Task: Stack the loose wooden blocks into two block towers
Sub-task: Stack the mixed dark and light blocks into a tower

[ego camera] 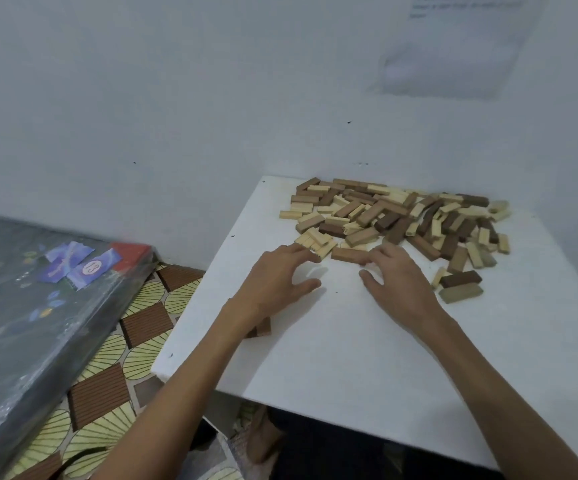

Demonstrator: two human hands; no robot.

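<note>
White table [349, 348]; left hand [277, 282] splayed, empty; right hand [396, 284] unclenched, touching brown block [345, 253].

A plain room in a home is suggested, probably a bedroom or spare room. At the left, a mattress [38, 306] still wrapped in clear plastic, with printed labels [83, 266] on it, is laid low on a floor [142, 317] covered in brown and yellow patterned sheeting. A small white table [349, 358] is set against a bare pale wall [176, 98], and toy wooden blocks [395, 216] are heaped on its far side.
</note>
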